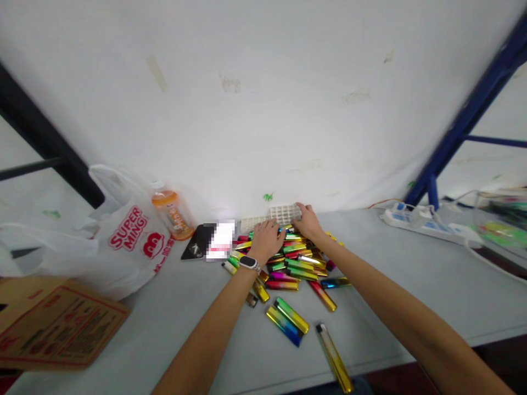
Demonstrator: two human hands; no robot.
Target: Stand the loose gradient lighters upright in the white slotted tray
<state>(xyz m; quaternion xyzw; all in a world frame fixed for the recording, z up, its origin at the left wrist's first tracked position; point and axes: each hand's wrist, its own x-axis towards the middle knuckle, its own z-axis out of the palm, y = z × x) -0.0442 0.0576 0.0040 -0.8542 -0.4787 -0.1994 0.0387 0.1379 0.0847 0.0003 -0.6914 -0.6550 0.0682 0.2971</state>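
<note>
A heap of several shiny, multicoloured lighters (298, 266) lies on the grey table (411, 285) near the wall. My left hand (267, 240), with a watch on the wrist, rests palm down on the far left part of the heap, fingers curled over some lighters. My right hand (308, 221) reaches to the back of the heap and grips the edge of a white gridded tray (284, 213) that leans at the wall. A second white tray (251, 224) lies just left of it. A few lighters (288, 321) lie loose nearer the front edge.
A black phone (197, 241) and an orange drink bottle (171, 215) stand left of the heap. Further left sit a white "SUPER MING" plastic bag (123, 241) and a cardboard box (53, 323). A white power strip (424, 225) lies at the right, by a blue frame (461, 131).
</note>
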